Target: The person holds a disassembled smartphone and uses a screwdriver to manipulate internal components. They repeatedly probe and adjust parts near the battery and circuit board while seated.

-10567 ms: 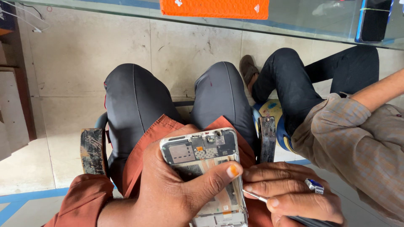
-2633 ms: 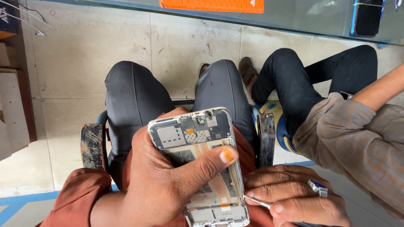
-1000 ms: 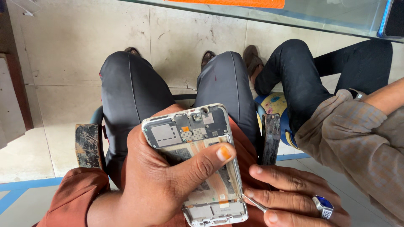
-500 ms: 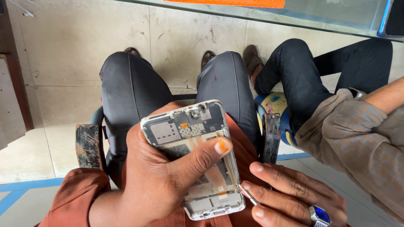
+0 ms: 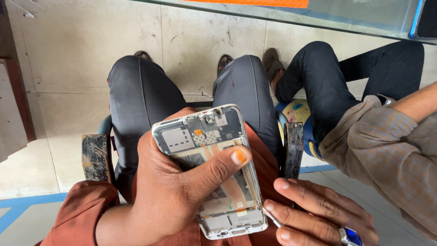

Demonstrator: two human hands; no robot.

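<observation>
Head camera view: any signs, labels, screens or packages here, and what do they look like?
Orange sign: top edge, behind the glass counter, a flat rectangular strip.
Dark screen: top right corner, black rectangle with a blue edge.
Opened phone: centre, in the left hand, white frame, grey and orange parts; its screen side faces away.

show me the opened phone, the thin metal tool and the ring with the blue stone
opened phone [image 5: 207, 136]: head view, on the upper circuit-board area.
thin metal tool [image 5: 272, 217]: head view, on the bare shaft beside the phone's lower right edge.
ring with the blue stone [image 5: 351, 237]: head view, on the blue stone.
</observation>
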